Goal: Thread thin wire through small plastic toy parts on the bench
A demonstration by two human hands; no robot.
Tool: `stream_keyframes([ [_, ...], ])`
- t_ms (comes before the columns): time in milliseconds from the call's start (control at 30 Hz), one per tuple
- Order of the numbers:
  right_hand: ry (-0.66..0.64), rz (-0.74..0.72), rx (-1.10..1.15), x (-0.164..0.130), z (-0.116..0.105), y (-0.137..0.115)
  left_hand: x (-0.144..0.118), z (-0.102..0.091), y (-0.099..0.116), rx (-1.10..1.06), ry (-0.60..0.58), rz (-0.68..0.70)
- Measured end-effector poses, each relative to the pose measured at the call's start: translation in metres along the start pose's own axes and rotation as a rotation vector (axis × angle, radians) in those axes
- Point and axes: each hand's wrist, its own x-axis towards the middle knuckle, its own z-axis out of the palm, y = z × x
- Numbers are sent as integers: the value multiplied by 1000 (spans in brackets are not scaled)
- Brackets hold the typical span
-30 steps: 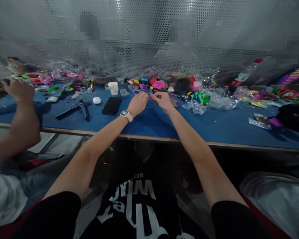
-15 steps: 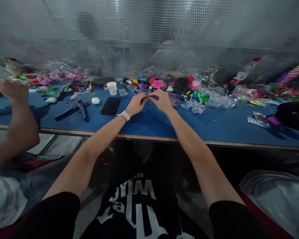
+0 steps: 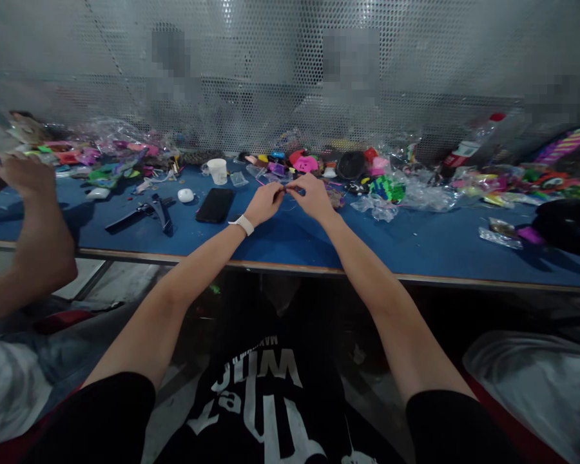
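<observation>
My left hand [image 3: 265, 202], with a white watch on its wrist, and my right hand [image 3: 312, 196] meet fingertip to fingertip over the blue table [image 3: 319, 235]. Between them they pinch one small thin item [image 3: 287, 191]; it is too small to tell what it is. Both hands hover just above the table's middle, in front of a row of small colourful toys [image 3: 309, 163] and clear plastic bags [image 3: 406, 193].
A black phone [image 3: 215, 205], a white earbud case [image 3: 186, 195], a white cup [image 3: 218, 171] and black tools [image 3: 149, 211] lie to my left. Another person's hands [image 3: 14, 177] work at the far left. A black object [image 3: 568, 225] sits at the right. A perforated metal screen stands behind.
My two hands came together from a small gap until their fingertips touch. The other person's hands at the left shifted slightly.
</observation>
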Motion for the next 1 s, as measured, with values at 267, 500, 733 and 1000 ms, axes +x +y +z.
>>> stream_keyframes([
  [267, 46, -44, -45, 1, -1, -3, -1, 1, -3, 50, 22, 12],
  [500, 29, 3, -26, 3, 0, -10, 0, 3, -7, 46, 57, 58],
  [733, 39, 201, 262, 3, 12, 1, -2, -2, -5, 102, 7, 63],
  [1000, -59, 310, 574, 1, 6, 14, -2, -4, 7, 165, -89, 36],
])
